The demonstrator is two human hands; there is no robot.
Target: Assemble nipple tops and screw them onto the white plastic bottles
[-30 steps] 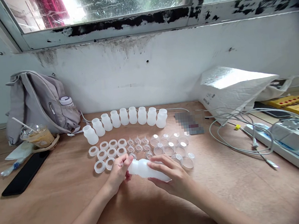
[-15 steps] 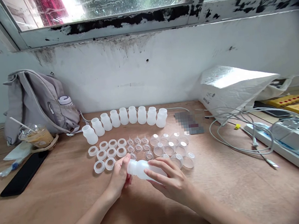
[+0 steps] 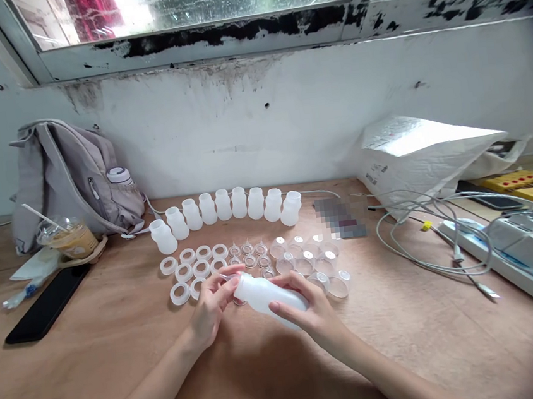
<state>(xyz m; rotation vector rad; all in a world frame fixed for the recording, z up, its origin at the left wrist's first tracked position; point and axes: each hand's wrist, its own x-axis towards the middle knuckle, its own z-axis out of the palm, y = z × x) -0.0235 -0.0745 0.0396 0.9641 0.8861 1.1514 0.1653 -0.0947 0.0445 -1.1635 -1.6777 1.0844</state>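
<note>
1. Grip, right: I see the right hand [image 3: 313,309] grasping a white bottle [image 3: 260,294] around its lower body, thumb on the near side and fingers over the far side, presumably to steady it and leave the neck exposed

2. Grip, left: I see the left hand [image 3: 211,305] bent at the bottle's mouth, thumb beside the rim. A thin clear part shows at the fingers; I cannot tell whether they pinch that, the neck, or both

3. Held item: The bottle is raised above the table [image 3: 99,382] and tilted, mouth toward the left hand, which I judge lets the fingers reach the rim directly

4. Just beyond: I find loose parts grouped by kind: white rings [image 3: 180,293] at left, clear teats [image 3: 249,261] mid-way, clear caps [image 3: 338,287] at right. Sorting likely keeps each kind easy to pick

5. Rear: Nine white bottles [image 3: 223,205] stand upright in an arc, probably to keep them behind the smaller parts

6. Margins: A phone [image 3: 49,305] and backpack [image 3: 74,181] lie well apart, left; cables [image 3: 437,258], right
</note>
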